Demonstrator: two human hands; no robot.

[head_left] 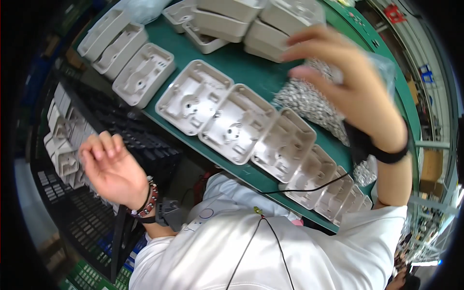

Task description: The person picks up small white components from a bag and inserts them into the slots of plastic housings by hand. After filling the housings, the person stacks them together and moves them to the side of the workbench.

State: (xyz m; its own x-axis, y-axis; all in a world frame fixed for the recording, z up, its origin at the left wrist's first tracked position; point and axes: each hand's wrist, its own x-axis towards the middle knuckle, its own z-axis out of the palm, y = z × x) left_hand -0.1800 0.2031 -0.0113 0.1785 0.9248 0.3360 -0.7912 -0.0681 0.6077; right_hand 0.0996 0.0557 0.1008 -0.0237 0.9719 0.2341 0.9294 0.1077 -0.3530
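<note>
My left hand (113, 171) is off the table's near edge at the left, palm turned up and fingers loosely bent, with nothing in it. My right hand (345, 79) is raised over a heap of small silvery metal parts (314, 99) lying by a clear plastic bag. Its fingers are apart and smeared by motion, and I see nothing between them. A row of light grey plastic housings, hollow side up, runs along the table's near edge. The leftmost housing (195, 96) and the one beside it (238, 124) lie between my hands, untouched.
More grey housings (222, 24) are stacked at the far side of the green table (232, 60). Others (144, 75) stand at its left end. A black crate (63, 212) with housings in it is at my left. A black cable (309, 190) crosses the row from my right wrist.
</note>
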